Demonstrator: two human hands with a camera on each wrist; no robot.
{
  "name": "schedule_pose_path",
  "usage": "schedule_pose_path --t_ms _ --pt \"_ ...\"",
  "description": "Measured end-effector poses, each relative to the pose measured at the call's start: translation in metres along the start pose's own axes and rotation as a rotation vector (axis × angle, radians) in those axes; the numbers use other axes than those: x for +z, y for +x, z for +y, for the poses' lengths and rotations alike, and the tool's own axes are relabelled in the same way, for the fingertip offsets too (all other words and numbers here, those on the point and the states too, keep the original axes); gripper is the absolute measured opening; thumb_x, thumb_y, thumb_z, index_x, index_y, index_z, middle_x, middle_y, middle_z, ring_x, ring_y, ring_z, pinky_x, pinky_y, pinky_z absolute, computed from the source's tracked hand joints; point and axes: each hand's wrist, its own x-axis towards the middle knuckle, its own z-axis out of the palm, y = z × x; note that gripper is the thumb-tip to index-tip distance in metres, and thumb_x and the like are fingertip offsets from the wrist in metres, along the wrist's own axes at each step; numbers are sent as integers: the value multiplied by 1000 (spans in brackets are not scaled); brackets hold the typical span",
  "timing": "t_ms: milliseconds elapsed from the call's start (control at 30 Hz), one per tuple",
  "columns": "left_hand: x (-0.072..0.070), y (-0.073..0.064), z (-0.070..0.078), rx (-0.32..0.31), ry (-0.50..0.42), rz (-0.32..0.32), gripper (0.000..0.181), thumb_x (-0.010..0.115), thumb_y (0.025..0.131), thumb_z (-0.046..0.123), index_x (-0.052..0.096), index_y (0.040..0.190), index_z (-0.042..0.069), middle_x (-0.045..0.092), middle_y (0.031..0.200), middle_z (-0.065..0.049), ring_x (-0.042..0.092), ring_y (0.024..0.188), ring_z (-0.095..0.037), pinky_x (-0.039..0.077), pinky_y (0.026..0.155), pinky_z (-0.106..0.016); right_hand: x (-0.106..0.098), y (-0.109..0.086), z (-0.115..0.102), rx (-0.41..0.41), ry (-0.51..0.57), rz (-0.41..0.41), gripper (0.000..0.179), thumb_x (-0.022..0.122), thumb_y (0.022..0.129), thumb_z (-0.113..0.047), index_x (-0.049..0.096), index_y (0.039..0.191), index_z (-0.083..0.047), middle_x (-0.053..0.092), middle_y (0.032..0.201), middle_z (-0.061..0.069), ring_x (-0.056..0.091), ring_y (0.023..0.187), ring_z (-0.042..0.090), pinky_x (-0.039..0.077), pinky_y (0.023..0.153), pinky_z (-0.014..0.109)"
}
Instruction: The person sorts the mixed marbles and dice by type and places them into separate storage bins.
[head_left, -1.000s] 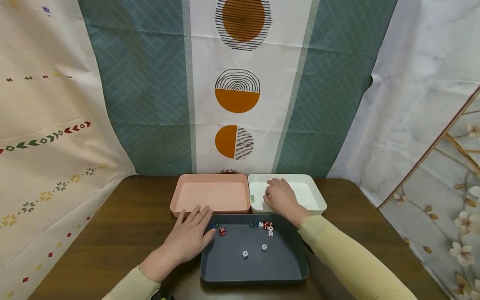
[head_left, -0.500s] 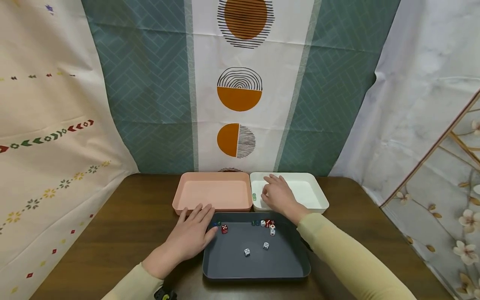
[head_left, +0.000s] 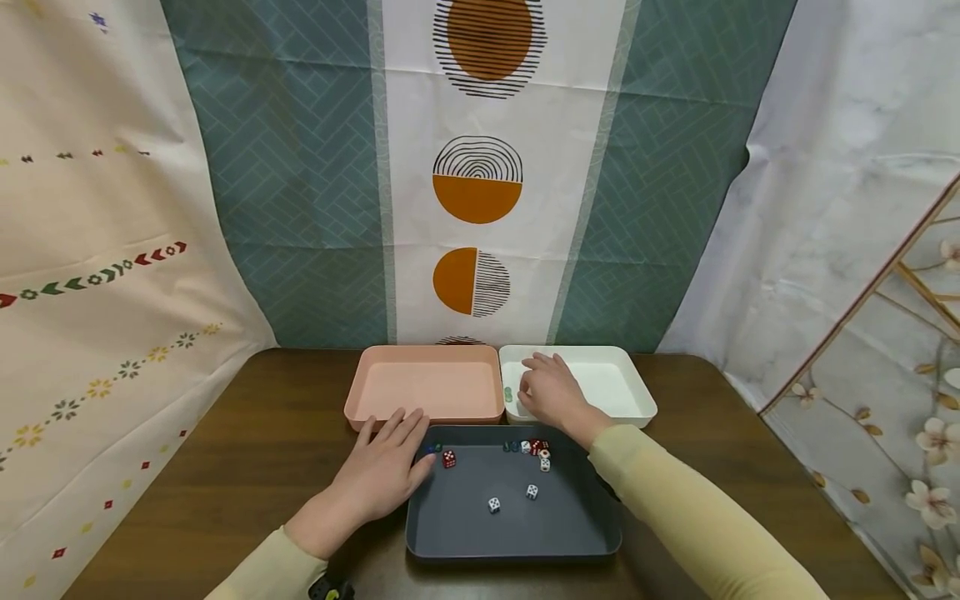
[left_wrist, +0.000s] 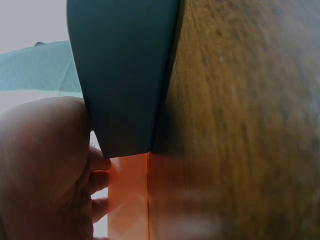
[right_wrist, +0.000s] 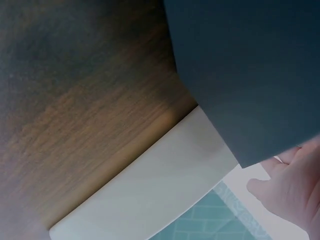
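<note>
In the head view my right hand [head_left: 553,390] is over the left part of the white tray [head_left: 618,383], back of the hand up, its thumb and forefinger bent toward each other. I cannot tell whether something small is between them. Just left of those fingertips lie small pale-green pieces [head_left: 507,394]. My left hand [head_left: 382,467] lies with straight, spread fingers across the dark grey tray's [head_left: 517,546] left rim, fingertips overlapping the pink tray's [head_left: 427,387] near edge. Inside the grey tray are a red die [head_left: 448,458], white dice [head_left: 494,505] and small dark-green pieces [head_left: 511,447].
More red and white dice [head_left: 536,447] cluster along the grey tray's far side. Blue and green bits [head_left: 434,448] lie by its far left corner. The pink and white trays stand side by side behind it on a brown wooden table [head_left: 247,450], with patterned cloths [head_left: 318,250] hanging behind.
My right hand has shifted slightly left over the white tray, toward the pale-green pieces, its thumb and forefinger now showing as a loop. My left hand has stayed in place.
</note>
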Motion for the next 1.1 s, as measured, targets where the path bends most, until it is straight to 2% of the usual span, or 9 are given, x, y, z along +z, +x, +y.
schedule_pose_path --t_ms 167,433,700,933,1100 --pt "-1 0 0 -1 -1 -1 71 54 115 50 42 170 7 36 178 -11 26 166 -38 13 130 -72 0 0 1 -5 0 -3 12 78 103 -17 85 100 -8 65 152 20 46 155 41 28 129 64" --pt "-1 0 1 2 -4 -7 70 54 115 49 43 170 7 36 178 -11 26 166 -38 13 130 -72 -5 -2 2 8 -4 -14 23 75 104 -18 83 121 -5 62 156 19 46 155 40 26 130 64" --pt "-3 -2 1 12 -3 5 69 55 115 47 44 169 5 37 177 -12 28 165 -39 14 129 -73 -10 -7 8 2 -21 -7 24 76 104 -17 82 123 -4 62 156 20 47 154 41 27 129 64" --pt "1 1 -2 10 3 -6 73 51 115 53 42 170 6 35 178 -13 25 166 -40 12 129 -73 -15 -16 14 -11 -43 -1 25 75 104 -19 82 124 -5 61 156 20 47 154 42 29 129 64" --pt "-2 1 -3 16 1 -8 75 51 115 54 40 171 5 34 178 -14 24 166 -41 11 129 -74 -25 -21 14 -29 -40 10 25 75 104 -17 82 124 -4 61 156 21 47 154 42 28 129 64"
